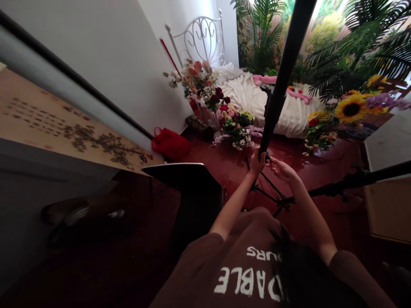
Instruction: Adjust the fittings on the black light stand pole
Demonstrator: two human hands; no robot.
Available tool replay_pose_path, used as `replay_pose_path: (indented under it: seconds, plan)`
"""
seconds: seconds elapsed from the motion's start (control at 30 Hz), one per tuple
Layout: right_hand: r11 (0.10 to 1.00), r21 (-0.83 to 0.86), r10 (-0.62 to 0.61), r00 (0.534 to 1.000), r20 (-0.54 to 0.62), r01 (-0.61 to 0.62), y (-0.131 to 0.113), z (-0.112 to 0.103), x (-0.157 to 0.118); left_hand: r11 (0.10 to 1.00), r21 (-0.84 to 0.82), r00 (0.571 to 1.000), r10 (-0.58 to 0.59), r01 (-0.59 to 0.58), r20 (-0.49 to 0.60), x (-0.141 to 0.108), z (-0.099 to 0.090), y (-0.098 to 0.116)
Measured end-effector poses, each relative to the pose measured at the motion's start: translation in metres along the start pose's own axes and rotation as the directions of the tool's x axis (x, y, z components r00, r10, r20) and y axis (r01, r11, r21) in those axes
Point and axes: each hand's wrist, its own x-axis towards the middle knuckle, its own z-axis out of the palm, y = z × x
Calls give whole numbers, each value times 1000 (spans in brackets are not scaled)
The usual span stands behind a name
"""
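Observation:
In the head view a black light stand (278, 85) rises in front of me, tilted, its upper end running out of the top of the picture. My left hand (257, 162) is closed around its pole low down. Right beside it, my right hand (281, 170) has its fingertips together at a small black knob (267, 158) on the pole. Thin dark legs spread over the floor below my hands. A second black stand (340, 186) slants in from the right edge and reaches close to those legs.
A black chair (192, 184) stands at my left, with a red bag (170, 142) beyond it. Flower bunches (229, 115) and sunflowers (351, 109) flank a cream-draped bed (244, 92) ahead. Palm fronds (353, 47) hang at the back. A wooden box (390, 209) is at right.

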Motion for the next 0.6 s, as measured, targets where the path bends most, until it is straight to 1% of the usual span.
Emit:
replay_pose_path:
  seconds: [0.03, 0.07, 0.1, 0.13, 0.17, 0.2, 0.23, 0.33, 0.37, 0.4, 0.47, 0.53, 0.57, 0.6]
  plan:
    - [988, -145, -69, 996, -64, 59, 0, 0, -3, 1000, 6, 1000, 1, -1, 1, 0, 0, 0]
    - [945, -307, -160, 980, -121, 117, 0, -1, -6, 1000, 11, 1000, 0, 0, 2, 0, -1, 1]
    - [866, -473, -263, 951, -163, 159, 0, -3, -9, 1000, 15, 1000, -2, 2, 3, 0, -1, 1]
    - [763, -620, -369, 910, -188, 181, -1, -4, -13, 1000, 16, 1000, -3, 3, 3, -1, -2, 2]
    - [658, -728, -465, 864, -194, 191, -3, -6, -16, 1000, 14, 1000, -1, 1, 5, -1, -2, 3]
    - [577, -792, -543, 818, -189, 200, -6, -7, -18, 1000, 11, 1000, 1, -2, 8, -1, -2, 4]
    - [532, -818, -600, 779, -181, 219, -10, -7, -20, 1000, 5, 1000, 5, -5, 14, -1, -3, 4]
    - [517, -783, -722, 667, -182, 346, -29, 0, -24, 1000, -3, 1000, 22, -22, 17, -1, -2, 4]
    - [503, -767, -759, 628, -172, 398, -38, 4, -25, 1000, 2, 1000, 29, -29, 10, 0, -2, 3]
    - [467, -761, -794, 592, -138, 449, -48, 9, -25, 999, 11, 999, 35, -35, 0, 0, -1, 2]
    - [357, -756, -849, 528, -19, 548, -71, 22, -25, 999, 29, 999, 45, -44, -14, 1, 0, 1]
    - [235, -755, -873, 474, 112, 612, -95, 35, -19, 998, 33, 999, 49, -49, -15, 1, 0, -1]
    - [183, -754, -873, 457, 170, 631, -105, 42, -14, 998, 31, 999, 51, -51, -13, 1, 0, -1]
    - [137, -753, -862, 451, 229, 644, -114, 49, -8, 998, 28, 999, 53, -53, -12, 1, 0, -2]
